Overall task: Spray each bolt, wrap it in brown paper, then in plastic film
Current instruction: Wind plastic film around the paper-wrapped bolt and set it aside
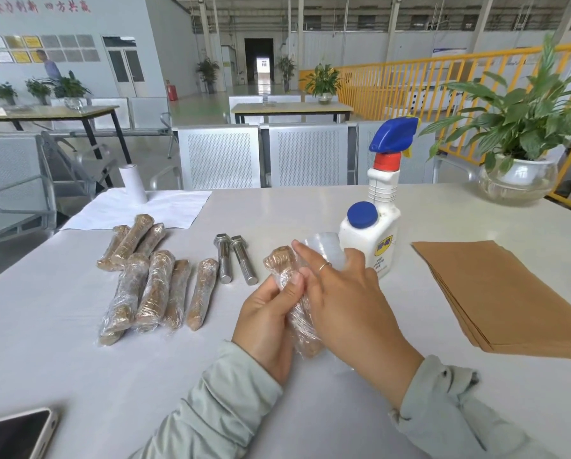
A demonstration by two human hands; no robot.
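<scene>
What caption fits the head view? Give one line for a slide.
Both hands, left hand and right hand, wind plastic film around a paper-wrapped bolt; two bare bolts wait beside the finished bundles.

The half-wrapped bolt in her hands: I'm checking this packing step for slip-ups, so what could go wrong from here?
1. The loose film flap sticks up past the right hand; it may crease or cling to itself instead of sealing the half-wrapped bolt.
2. The spray bottle stands just behind the right hand; a pull on the film might knock it over.
3. The left hand holds the bolt above the table; slick film could let it slip.
</scene>
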